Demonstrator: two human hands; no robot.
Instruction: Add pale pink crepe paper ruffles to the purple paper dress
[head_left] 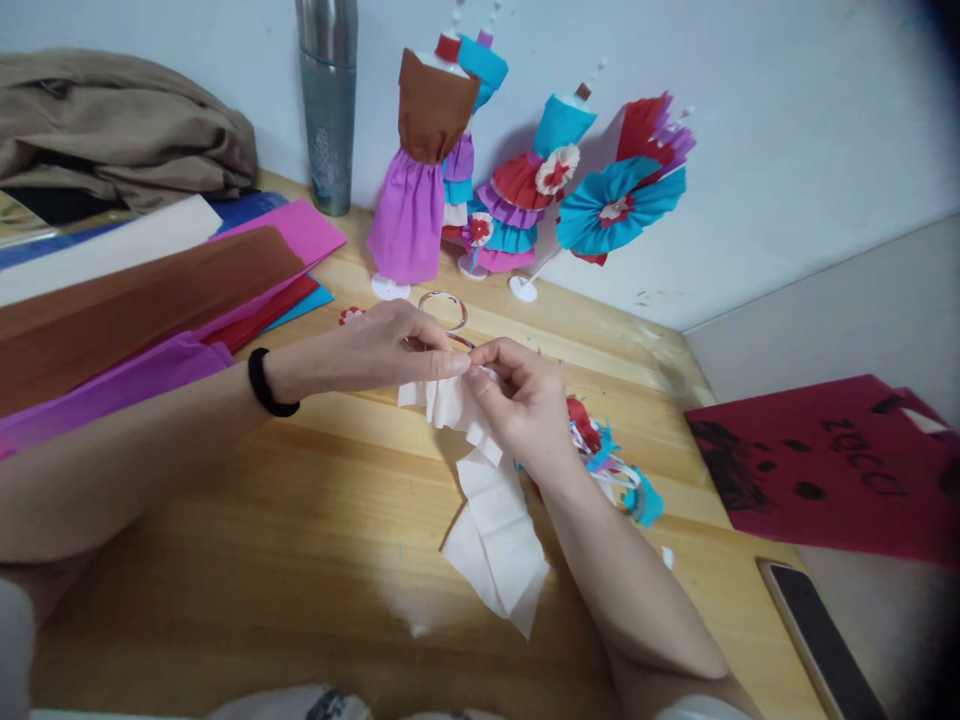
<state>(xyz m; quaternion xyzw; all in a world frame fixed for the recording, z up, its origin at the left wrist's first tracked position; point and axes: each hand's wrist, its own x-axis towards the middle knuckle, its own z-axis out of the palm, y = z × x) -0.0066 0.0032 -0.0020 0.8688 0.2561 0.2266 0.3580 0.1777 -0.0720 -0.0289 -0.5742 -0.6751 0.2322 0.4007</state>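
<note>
A long strip of white crepe-like paper (495, 530) hangs from my fingers, its loose end lying folded on the wooden table. Its upper edge is gathered into small pleats. My left hand (397, 345), wearing a black band at the wrist, pinches that edge from the left. Opposite it, my right hand (521, 395) grips the same edge between thumb and forefinger, and the fingertips of both hands meet. Just beyond them lies a ring-shaped roll of patterned tape (444, 311). A small red and white flower piece (351, 316) rests near my left hand.
Small stands dressed in paper skirts (409, 215) line the wall beside a steel bottle (330, 120). Coloured paper sheets (150, 300) lie at left, under a brown cloth (120, 125). Paper scraps (600, 450), a red bag (832, 470) and a phone (821, 640) are at right.
</note>
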